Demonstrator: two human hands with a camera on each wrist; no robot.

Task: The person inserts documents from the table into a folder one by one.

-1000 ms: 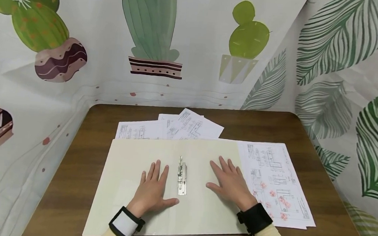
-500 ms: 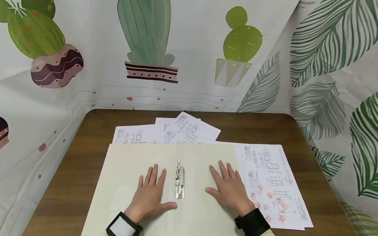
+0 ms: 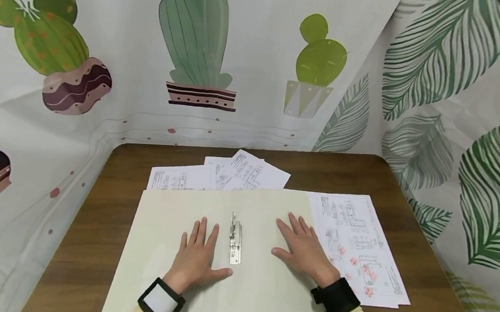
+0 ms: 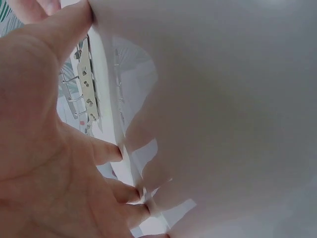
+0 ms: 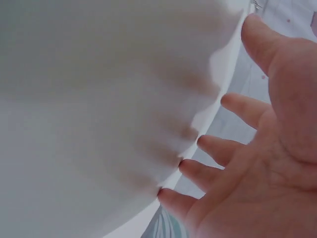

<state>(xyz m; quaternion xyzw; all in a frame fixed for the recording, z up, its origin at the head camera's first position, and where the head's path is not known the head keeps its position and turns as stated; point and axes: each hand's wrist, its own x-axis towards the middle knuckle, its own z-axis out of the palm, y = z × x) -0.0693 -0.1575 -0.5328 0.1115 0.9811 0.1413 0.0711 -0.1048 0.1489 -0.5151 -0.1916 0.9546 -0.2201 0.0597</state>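
A cream file folder (image 3: 261, 294) lies spread flat before me, with a metal binder clip mechanism (image 3: 235, 243) fixed near its middle. My left hand (image 3: 195, 264) rests on the folder's left half, fingers spread and the thumb pointing toward the mechanism. On the right half, my right hand (image 3: 306, 253) rests with its fingers fanned out, pointing up and left. In the left wrist view the fingertips of the left hand (image 4: 64, 129) touch the glossy surface, the metal mechanism beyond them. The right wrist view has the fingertips of the right hand (image 5: 262, 129) against the pale folder surface.
Printed drawing sheets (image 3: 358, 233), some with red marks, lie partly under the folder's right side. Several more sheets (image 3: 253, 171) overlap behind its top edge. The brown wooden table (image 3: 71, 240) backs onto a curtain (image 3: 258, 54) printed with cacti and leaves.
The head view has shifted slightly, so the folder and sheets appear a little lower and further left. Both hands keep their places on the folder.
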